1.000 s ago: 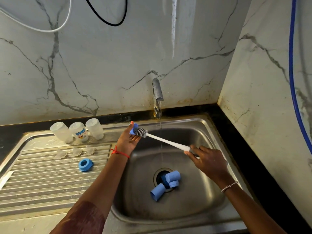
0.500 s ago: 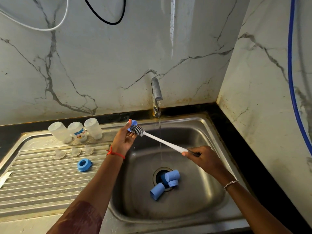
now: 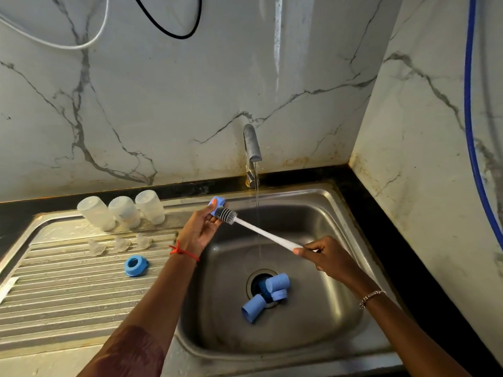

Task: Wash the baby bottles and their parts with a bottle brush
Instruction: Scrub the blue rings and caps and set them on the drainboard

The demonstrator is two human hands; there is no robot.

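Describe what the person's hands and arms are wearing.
Both forearms are bare and ungloved. A red thread is tied round the wrist of the left hand. A thin silvery beaded bracelet circles the wrist of the right hand. Something dark reddish, perhaps a sleeve, shows near the left elbow.

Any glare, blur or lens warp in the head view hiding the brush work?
Head view: wide-angle distortion bows the stainless-steel sink rim; a glare streak runs down the marble wall above the grey metal tap; the white-handled bottle brush and left hand look sharp.
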